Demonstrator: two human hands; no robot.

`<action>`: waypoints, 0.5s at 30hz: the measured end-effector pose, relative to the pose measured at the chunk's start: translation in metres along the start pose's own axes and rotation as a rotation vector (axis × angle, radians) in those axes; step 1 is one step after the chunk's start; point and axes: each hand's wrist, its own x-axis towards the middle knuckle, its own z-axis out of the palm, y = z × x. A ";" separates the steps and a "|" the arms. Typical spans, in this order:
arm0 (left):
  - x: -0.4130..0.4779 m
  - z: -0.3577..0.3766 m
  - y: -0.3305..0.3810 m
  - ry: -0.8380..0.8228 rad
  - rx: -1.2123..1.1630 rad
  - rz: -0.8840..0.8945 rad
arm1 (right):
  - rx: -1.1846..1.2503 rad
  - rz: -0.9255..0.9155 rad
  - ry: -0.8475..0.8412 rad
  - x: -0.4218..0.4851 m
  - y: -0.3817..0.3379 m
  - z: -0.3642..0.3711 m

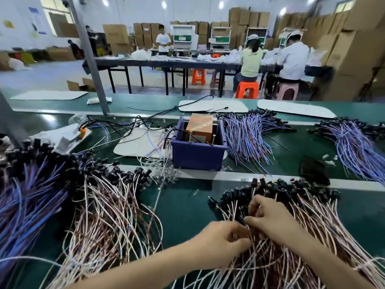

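Green matting covers the long counter (183,207), and almost everything on it is sorted into heaps, apparently so that each kind of lead stays within easy reach. The largest heap, the blue wires (27,197), spreads over the near left corner, and a second pinkish heap (108,222) lies just beside it. The pink wires (312,232) being worked on lie at the near right, fanned out with their black plugs (291,186) all pointing away from the person. That probably makes it easier to pull single leads out by the loose end. Farther back, a dark blue bin (198,155) stands in the middle of the counter with an orange box (200,126) inside it, well apart from both hands. The right hand (268,217) rests on top of the pink wires, its fingers (255,205) curled down into the strands and its thumb stretched toward the other hand. The left hand (220,243) comes in at the heap's left edge, and its fingers (239,243) are bent and closed with the thumb on a few thin strands. Both hands seem to be pinching wires to separate a small bunch from the rest, though motion blur hides exactly how many strands each one holds.
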 end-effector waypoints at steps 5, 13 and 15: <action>-0.002 0.004 0.002 0.008 0.067 0.121 | 0.044 -0.060 0.039 -0.013 -0.002 0.001; -0.022 -0.074 -0.039 0.234 0.664 -0.019 | -0.109 -0.221 0.283 -0.015 -0.015 -0.013; -0.031 -0.084 -0.062 0.148 0.877 -0.245 | -0.268 -0.214 0.305 -0.015 -0.010 -0.010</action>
